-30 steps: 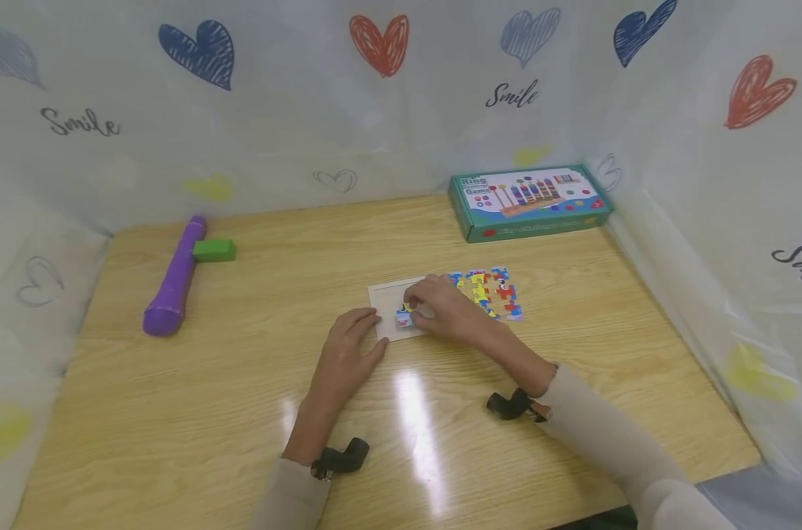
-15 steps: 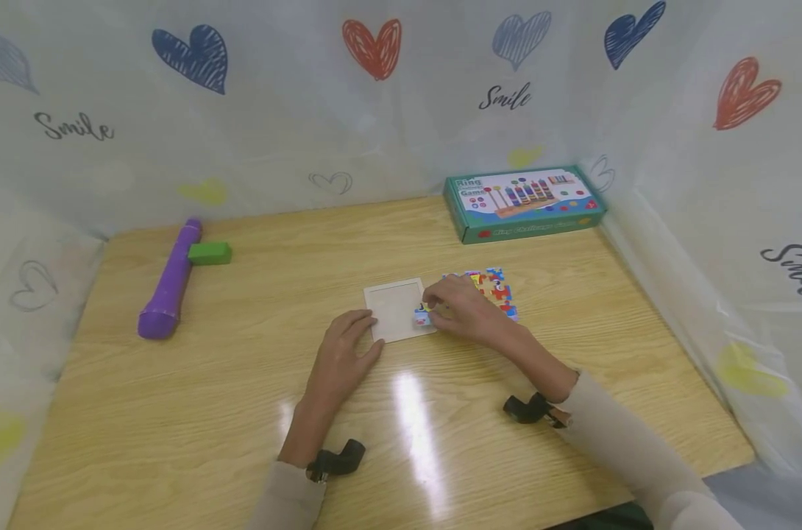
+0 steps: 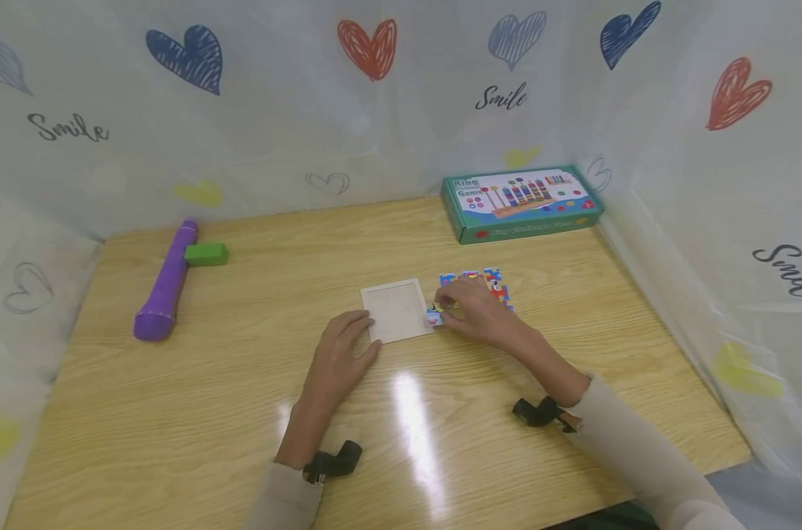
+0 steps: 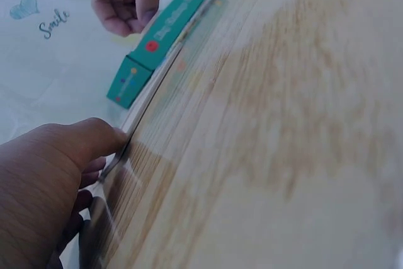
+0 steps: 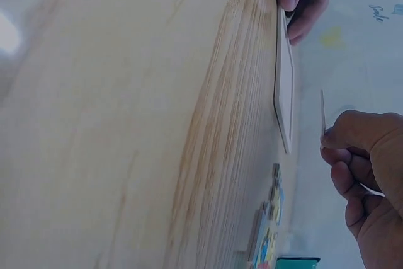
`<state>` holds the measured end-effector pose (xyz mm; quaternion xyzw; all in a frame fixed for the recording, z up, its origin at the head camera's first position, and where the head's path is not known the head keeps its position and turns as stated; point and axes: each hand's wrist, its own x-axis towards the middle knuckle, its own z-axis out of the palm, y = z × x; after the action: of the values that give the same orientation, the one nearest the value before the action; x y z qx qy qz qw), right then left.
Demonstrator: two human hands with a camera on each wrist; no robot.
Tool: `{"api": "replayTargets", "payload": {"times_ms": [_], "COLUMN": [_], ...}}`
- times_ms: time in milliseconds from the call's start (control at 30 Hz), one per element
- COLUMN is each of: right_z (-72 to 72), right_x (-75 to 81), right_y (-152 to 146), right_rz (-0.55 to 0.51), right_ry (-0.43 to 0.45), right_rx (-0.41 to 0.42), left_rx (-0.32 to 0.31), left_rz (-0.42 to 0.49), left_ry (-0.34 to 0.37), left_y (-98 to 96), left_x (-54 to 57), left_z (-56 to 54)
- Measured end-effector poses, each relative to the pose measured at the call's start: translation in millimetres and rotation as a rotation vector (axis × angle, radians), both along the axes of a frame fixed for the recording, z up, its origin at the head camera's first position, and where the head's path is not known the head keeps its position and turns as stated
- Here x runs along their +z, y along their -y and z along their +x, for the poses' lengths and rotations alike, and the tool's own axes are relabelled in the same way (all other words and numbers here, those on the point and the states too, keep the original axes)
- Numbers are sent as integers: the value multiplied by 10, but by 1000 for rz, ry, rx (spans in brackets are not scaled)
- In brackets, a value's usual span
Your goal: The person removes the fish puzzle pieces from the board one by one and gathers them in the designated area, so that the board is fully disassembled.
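A square, pale wooden puzzle tray (image 3: 396, 312) with a raised rim lies in mid-table. My left hand (image 3: 338, 357) holds its near left corner, thumb at the near edge and fingertips at the left side. My right hand (image 3: 477, 313) pinches a small jigsaw piece (image 3: 434, 316) between thumb and forefinger, just right of the tray. Edge-on in the right wrist view, the thin piece (image 5: 323, 113) is raised off the table. Under and behind the right hand lie several colourful jigsaw pieces (image 3: 497, 287), partly hidden by it.
A green ring game box (image 3: 523, 205) stands at the back right. On the left lie a purple microphone-shaped toy (image 3: 169, 283) and a green block (image 3: 206, 255) touching it. A printed curtain (image 3: 255, 147) borders the table at the back and sides.
My right hand has moved rightward with the jigsaw piece, from above the tray to the loose pieces, uncovering the tray's inside. My left hand has stayed at the tray's corner.
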<state>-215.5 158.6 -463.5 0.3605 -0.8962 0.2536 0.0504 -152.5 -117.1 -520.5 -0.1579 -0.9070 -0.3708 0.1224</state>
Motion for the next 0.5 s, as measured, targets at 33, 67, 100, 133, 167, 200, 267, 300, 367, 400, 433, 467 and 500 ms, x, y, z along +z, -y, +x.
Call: {"api": "replayTargets", "payload": {"times_ms": [33, 67, 100, 133, 167, 200, 267, 300, 367, 400, 433, 467, 500], "right_z": [-1, 1, 4, 4, 7, 10, 19, 23, 32, 34, 37, 40, 43], "right_x": [-4, -6, -8, -13, -16, -18, -20, -24, -23, -24, -27, -32, -33], "right_y": [-11, -22, -34, -46, -58, -69, -90, -101, -116, -124, -134, -145, -154], "right_rz": [2, 1, 1, 5, 8, 10, 8, 7, -1, -5, -6, -5, -5], "right_ry": [-11, -18, -25, -31, -35, -37, -37, -37, -35, -31, -30, -28, -27], "right_rx": [1, 3, 4, 4, 5, 5, 5, 4, 7, 8, 5, 1, -1], "left_rx": [2, 3, 3, 5, 5, 5, 4, 3, 1, 1, 1, 1, 2], "left_rz": [0, 0, 0, -3, -3, -3, -8, -8, -6, -6, -5, -5, -4], "left_ry": [1, 1, 1, 1, 2, 2, 3, 2, 3, 4, 4, 5, 6], "left_y": [0, -1, -1, -1, 0, -1, 0, 0, -1, -2, -3, -5, -6], "left_x": [2, 3, 4, 3, 3, 4, 5, 6, 11, 13, 17, 18, 20], "left_z": [1, 2, 3, 2, 1, 1, 0, 0, 1, 2, 3, 4, 5]}}
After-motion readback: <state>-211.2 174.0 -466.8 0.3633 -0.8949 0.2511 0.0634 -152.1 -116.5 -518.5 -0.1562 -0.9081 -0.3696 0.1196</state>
